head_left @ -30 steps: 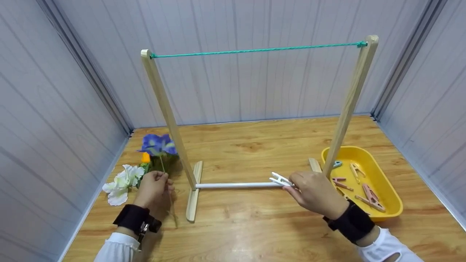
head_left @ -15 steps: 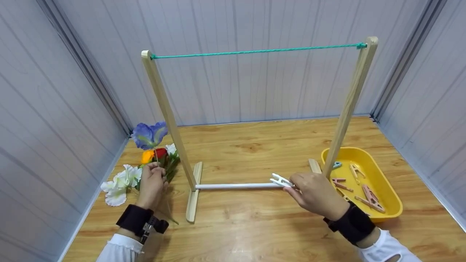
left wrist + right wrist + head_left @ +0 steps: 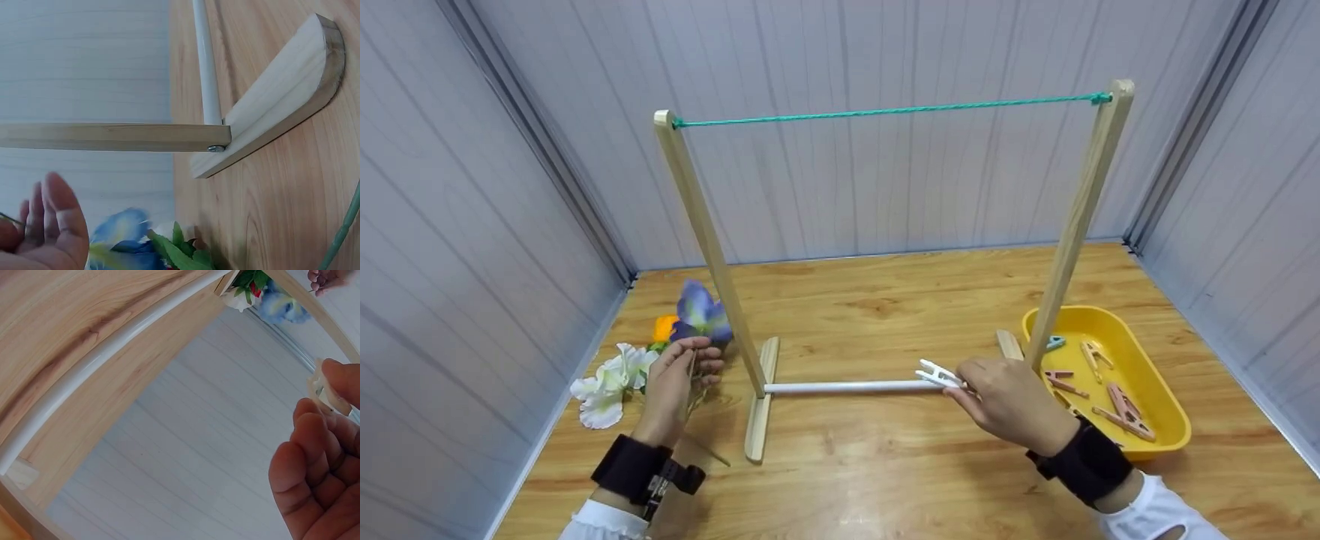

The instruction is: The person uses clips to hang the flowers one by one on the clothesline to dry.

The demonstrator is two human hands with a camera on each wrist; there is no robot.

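Left hand (image 3: 671, 386) pinching purple flower (image 3: 701, 315) by stem, low over table (image 3: 885, 465), left of rack's left post (image 3: 709, 247). Right hand (image 3: 1012, 401) clenched on white clothespin (image 3: 937, 372), prongs pointing left along white bar (image 3: 847, 386). Green cord (image 3: 885, 111) high above both, flower hand nearer its left end.

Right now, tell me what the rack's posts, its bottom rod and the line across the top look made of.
Posts: pale bare wood, visible grain, matte. Bottom rod: smooth white with a slight sheen, probably plastic or painted metal; cannot tell which. Line: green twisted cord, its strands visible, likely synthetic.
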